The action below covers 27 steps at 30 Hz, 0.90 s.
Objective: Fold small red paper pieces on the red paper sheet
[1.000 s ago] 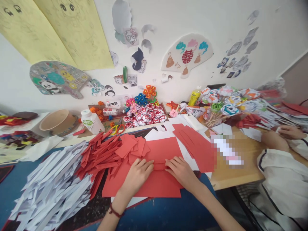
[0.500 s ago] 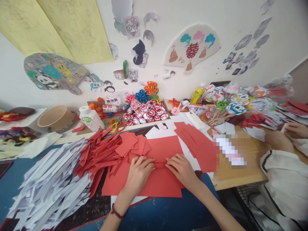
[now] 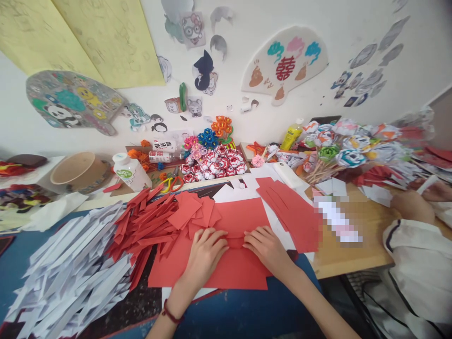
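Note:
A small piece of red paper (image 3: 235, 242), creased across its width, lies between my hands over larger red sheets (image 3: 243, 278). My left hand (image 3: 206, 250) grips its left end with bent fingers pressed together. At the other end, the curled fingers of my right hand (image 3: 265, 246) press on the paper. Both thumbs are mostly hidden. Beyond my left hand are loose red rectangles (image 3: 185, 209) and a heap of folded red strips (image 3: 141, 228). Farther left spreads a big pile of folded white strips (image 3: 74, 278).
More red sheets (image 3: 287, 212) lie to the right. Yellow-handled and orange-handled scissors (image 3: 172, 183), a white bottle (image 3: 131, 172) and red-and-white paper flowers (image 3: 215, 165) stand behind. At far right, another person's hand (image 3: 413, 205) holds white paper over a wooden table (image 3: 370, 256).
My hands stay nearly in place, and the creased red paper between them looks slightly flatter. The camera view has shifted a little. The other person's white paper is raised somewhat higher.

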Each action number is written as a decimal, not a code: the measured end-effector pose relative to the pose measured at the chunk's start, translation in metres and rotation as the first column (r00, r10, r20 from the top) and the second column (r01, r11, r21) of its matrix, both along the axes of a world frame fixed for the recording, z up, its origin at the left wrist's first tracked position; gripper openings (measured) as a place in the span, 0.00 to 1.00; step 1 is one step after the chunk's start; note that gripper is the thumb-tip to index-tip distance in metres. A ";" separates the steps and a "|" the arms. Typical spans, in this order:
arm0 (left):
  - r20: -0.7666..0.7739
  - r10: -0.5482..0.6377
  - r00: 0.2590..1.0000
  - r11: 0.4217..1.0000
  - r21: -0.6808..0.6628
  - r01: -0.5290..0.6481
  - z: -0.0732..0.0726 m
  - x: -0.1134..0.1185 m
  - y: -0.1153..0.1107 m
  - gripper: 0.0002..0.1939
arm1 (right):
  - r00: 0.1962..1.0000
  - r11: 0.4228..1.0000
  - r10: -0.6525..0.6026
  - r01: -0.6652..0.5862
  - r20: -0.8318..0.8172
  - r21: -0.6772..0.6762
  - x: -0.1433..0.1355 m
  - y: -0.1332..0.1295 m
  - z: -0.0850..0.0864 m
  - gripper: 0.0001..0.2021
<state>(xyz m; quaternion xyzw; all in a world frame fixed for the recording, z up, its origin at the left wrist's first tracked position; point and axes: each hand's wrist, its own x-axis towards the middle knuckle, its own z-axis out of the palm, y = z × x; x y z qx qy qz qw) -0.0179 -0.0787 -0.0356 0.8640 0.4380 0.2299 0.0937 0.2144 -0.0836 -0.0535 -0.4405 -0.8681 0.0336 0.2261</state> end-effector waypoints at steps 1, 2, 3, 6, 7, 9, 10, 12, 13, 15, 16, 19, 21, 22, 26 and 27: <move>0.004 0.007 1.000 1.000 -0.006 -0.007 0.000 0.001 0.000 0.09 | 1.000 1.000 0.016 -0.016 0.007 0.017 0.002 0.000 -0.001 0.07; 0.010 0.017 1.000 1.000 -0.016 -0.017 -0.001 0.001 -0.001 0.09 | 1.000 0.999 0.029 -0.029 0.008 0.032 0.003 0.000 -0.003 0.06; 0.019 0.028 0.999 0.999 -0.027 -0.027 -0.001 0.002 -0.001 0.09 | 0.999 0.998 0.036 -0.036 0.006 0.047 0.004 0.001 -0.004 0.06; 0.047 0.060 0.997 0.996 -0.073 -0.056 -0.001 0.004 -0.001 0.08 | 0.999 0.996 0.036 -0.035 -0.012 0.079 0.006 0.001 -0.008 0.05; 0.055 0.067 0.996 0.994 -0.089 -0.062 -0.001 0.005 -0.002 0.08 | 0.999 0.996 0.033 -0.031 -0.024 0.082 0.005 0.001 -0.008 0.05; 0.072 0.084 0.994 0.991 -0.114 -0.075 -0.001 0.006 -0.002 0.07 | 0.998 0.998 0.021 -0.017 -0.060 0.059 0.004 0.001 -0.006 0.06; 0.080 0.094 0.992 0.988 -0.127 -0.084 -0.001 0.007 -0.002 0.07 | 0.997 1.000 0.008 -0.006 -0.080 0.025 0.003 0.001 -0.004 0.06; 0.100 0.120 0.988 0.983 -0.155 -0.103 -0.001 0.008 -0.002 0.07 | 0.991 0.997 -0.032 0.022 -0.128 -0.076 0.001 0.001 0.002 0.07; 0.110 0.132 0.985 0.979 -0.170 -0.112 -0.001 0.009 -0.002 0.07 | 0.986 0.991 -0.056 0.036 -0.157 -0.127 0.000 0.001 0.004 0.07; 0.132 0.153 0.979 0.974 -0.189 -0.127 -0.002 0.010 -0.002 0.07 | 0.971 0.977 -0.109 0.065 -0.215 -0.202 -0.002 0.001 0.009 0.06; 0.142 0.165 0.976 0.972 -0.191 -0.137 -0.003 0.010 -0.002 0.07 | 0.962 0.971 -0.132 0.077 -0.241 -0.225 -0.003 0.001 0.010 0.05; 0.151 0.219 0.964 0.964 -0.189 -0.189 -0.003 0.013 -0.003 0.06 | 0.941 0.949 -0.195 0.110 -0.277 -0.294 -0.006 0.003 0.011 0.03; 0.138 0.259 0.956 0.953 -0.199 -0.230 -0.002 0.015 -0.003 0.06 | 0.932 0.933 -0.227 0.124 -0.284 -0.338 -0.007 0.005 0.011 0.03; 0.130 0.276 0.952 0.947 -0.206 -0.247 -0.002 0.016 -0.003 0.06 | 0.928 0.926 -0.238 0.127 -0.287 -0.356 -0.008 0.006 0.011 0.04; 0.123 0.315 0.941 0.931 -0.232 -0.281 -0.001 0.021 -0.003 0.05 | 0.913 0.906 -0.264 0.123 -0.311 -0.406 -0.008 0.009 0.009 0.05; 0.122 0.320 0.940 0.929 -0.235 -0.286 -0.002 0.022 -0.003 0.05 | 0.909 0.901 -0.270 0.122 -0.318 -0.416 -0.007 0.010 0.009 0.05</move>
